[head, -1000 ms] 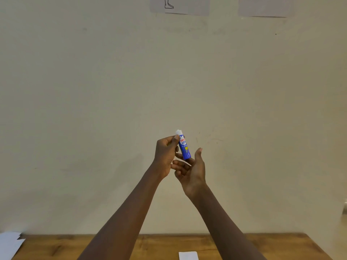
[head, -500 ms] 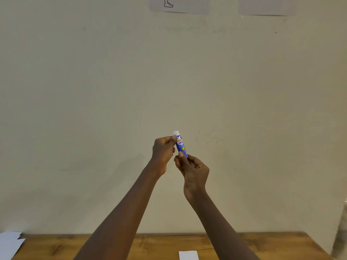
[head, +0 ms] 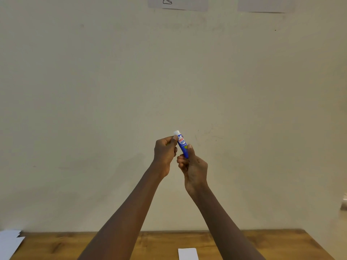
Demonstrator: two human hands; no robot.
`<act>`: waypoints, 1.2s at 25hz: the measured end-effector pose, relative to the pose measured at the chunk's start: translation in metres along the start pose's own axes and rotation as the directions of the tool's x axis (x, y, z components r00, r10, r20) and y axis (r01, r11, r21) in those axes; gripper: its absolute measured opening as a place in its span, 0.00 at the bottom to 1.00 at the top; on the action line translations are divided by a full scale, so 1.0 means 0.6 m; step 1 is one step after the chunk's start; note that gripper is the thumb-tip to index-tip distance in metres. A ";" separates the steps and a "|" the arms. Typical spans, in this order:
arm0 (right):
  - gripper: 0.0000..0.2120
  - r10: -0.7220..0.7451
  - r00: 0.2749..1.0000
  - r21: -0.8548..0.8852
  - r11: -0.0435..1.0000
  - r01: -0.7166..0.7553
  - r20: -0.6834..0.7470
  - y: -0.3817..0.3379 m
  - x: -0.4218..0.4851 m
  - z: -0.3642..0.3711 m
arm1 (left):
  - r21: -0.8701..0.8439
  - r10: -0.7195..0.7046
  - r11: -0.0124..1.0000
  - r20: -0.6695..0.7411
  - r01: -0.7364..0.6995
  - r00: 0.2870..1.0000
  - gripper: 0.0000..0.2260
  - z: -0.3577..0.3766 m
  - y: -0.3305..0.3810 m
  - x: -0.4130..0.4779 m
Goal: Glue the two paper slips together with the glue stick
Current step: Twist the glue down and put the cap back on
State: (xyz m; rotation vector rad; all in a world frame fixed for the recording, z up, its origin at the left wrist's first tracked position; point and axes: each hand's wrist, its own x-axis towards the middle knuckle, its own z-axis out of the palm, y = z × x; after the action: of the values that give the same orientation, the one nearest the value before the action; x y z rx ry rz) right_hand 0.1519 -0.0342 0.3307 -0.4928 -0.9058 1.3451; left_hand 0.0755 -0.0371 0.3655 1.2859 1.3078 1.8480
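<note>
I note the right hand (head: 194, 166), open a second ago, has now closed its fingers on the lower barrel of the glue stick (head: 182, 144); the left hand (head: 165, 150) pinches its upper part. Uncapping looks imminent. One paper slip (head: 188, 253) lies on the desk (head: 281, 244) far below the stick.

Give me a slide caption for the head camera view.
Both hands hold a blue glue stick upright above a wooden table.

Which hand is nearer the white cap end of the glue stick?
Left. The left hand pinches just below the glue stick cap; the right hand grips its lower end.
</note>
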 end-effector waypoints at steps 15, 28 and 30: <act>0.13 0.210 0.978 0.116 0.971 -0.211 0.018 -0.003 -0.002 -0.012 | 0.005 -0.024 1.000 0.019 0.023 1.000 0.12 -0.005 0.005 -0.001; 0.17 0.437 0.896 0.200 0.874 -0.443 0.072 -0.010 -0.007 -0.013 | -0.044 -0.062 0.997 0.105 0.067 0.992 0.13 -0.005 0.005 -0.013; 0.14 0.359 0.933 0.208 0.911 -0.357 0.028 -0.004 -0.012 -0.005 | -0.012 -0.036 0.999 0.066 0.037 0.997 0.14 -0.002 0.005 -0.017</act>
State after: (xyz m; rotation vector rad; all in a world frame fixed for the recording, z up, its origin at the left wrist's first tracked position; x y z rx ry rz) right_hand 0.1558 -0.0413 0.3287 -0.5175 -0.6719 1.7507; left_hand 0.0789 -0.0470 0.3640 1.2965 1.2744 1.7710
